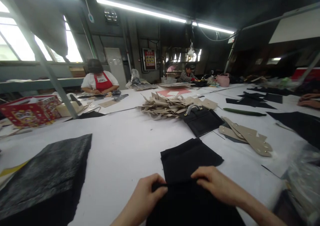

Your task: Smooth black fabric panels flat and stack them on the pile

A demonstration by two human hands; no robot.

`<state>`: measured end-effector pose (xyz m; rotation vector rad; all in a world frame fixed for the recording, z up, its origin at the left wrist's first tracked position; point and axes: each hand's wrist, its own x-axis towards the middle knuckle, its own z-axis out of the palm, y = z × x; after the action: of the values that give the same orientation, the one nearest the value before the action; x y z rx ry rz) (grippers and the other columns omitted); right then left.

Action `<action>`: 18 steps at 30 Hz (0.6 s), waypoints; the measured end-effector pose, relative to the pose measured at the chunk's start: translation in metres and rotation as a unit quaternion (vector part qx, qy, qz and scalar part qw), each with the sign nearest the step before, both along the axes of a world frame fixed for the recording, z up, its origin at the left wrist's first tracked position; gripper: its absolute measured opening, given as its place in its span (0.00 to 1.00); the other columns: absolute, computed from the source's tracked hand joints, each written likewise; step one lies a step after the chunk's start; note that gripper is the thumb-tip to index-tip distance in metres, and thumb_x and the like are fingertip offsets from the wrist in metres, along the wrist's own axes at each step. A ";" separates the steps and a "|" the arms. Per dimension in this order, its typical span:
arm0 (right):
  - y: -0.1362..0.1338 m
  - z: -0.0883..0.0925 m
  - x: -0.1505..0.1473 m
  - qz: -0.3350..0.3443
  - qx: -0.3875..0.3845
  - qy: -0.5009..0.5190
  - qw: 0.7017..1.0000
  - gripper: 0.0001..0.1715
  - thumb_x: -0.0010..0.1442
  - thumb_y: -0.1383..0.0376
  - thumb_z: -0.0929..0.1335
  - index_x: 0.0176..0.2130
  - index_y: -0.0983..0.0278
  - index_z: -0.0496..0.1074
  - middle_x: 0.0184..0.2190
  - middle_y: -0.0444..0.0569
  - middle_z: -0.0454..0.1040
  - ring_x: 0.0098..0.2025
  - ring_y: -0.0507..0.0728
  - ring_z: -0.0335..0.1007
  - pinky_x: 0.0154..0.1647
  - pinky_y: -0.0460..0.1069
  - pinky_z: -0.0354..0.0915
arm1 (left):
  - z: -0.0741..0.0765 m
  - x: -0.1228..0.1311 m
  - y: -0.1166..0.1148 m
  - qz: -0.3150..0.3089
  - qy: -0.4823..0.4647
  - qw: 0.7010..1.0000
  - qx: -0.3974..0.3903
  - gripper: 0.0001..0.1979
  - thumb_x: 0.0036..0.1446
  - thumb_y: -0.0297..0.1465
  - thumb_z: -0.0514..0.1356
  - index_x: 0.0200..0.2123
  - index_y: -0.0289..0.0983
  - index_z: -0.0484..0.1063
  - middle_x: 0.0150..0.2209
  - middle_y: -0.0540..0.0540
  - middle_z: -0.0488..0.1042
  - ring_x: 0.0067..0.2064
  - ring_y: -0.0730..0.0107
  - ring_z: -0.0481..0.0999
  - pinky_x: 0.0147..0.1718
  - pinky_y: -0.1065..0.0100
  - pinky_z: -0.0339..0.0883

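Plainly, in the head view, the matte black cloth-like sheet lies in the foreground right at the fingers; its far edge runs left to right between both hands, neither being nearer; the left hand pinches that edge narrowly, and the right hand likewise, farther along; counted, one flat black angular stack just beyond, one black panel with a grey handle, one long green cucumber; the heaped beige strips I cannot count.
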<state>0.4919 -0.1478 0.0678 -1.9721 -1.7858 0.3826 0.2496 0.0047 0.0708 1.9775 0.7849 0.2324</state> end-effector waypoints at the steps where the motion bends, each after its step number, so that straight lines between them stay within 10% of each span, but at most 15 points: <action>1: 0.012 0.011 0.024 -0.007 0.000 -0.077 0.997 0.21 0.57 0.76 0.63 0.39 0.55 0.78 0.36 0.42 0.78 0.39 0.53 0.73 0.42 0.47 0.63 | -0.003 0.025 0.002 0.023 -0.022 0.999 0.022 0.06 0.56 0.32 0.59 0.35 0.38 0.74 0.31 0.50 0.76 0.36 0.65 0.74 0.38 0.67 0.66; 8: 0.095 -0.014 0.093 -0.100 0.049 -0.269 0.957 0.21 0.60 0.78 0.60 0.39 0.64 0.78 0.36 0.54 0.77 0.45 0.60 0.69 0.47 0.54 0.55 | -0.029 0.125 0.033 0.106 -0.058 0.970 0.212 0.03 0.54 0.23 0.59 0.31 0.35 0.71 0.57 0.36 0.68 0.59 0.52 0.64 0.58 0.55 0.56; 13: 0.116 -0.066 0.090 -0.106 0.088 -0.288 0.947 0.24 0.64 0.74 0.57 0.54 0.63 0.72 0.54 0.54 0.73 0.59 0.59 0.61 0.57 0.55 0.51 | -0.051 0.135 0.044 0.123 -0.018 0.972 0.199 0.11 0.54 0.21 0.55 0.42 0.33 0.69 0.43 0.36 0.74 0.48 0.53 0.72 0.50 0.54 0.63; 18: 0.119 -0.100 0.103 -0.087 0.141 -0.253 0.953 0.28 0.65 0.66 0.53 0.57 0.66 0.70 0.57 0.56 0.71 0.63 0.66 0.59 0.62 0.64 0.47 | -0.054 0.118 0.043 0.144 -0.001 0.966 0.217 0.24 0.53 0.24 0.59 0.54 0.36 0.65 0.51 0.43 0.73 0.52 0.61 0.71 0.52 0.64 0.64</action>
<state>0.5952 -0.0289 -0.0323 -2.1126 -1.8008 -0.4557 0.3674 0.0473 0.0171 2.2600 1.0923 0.6217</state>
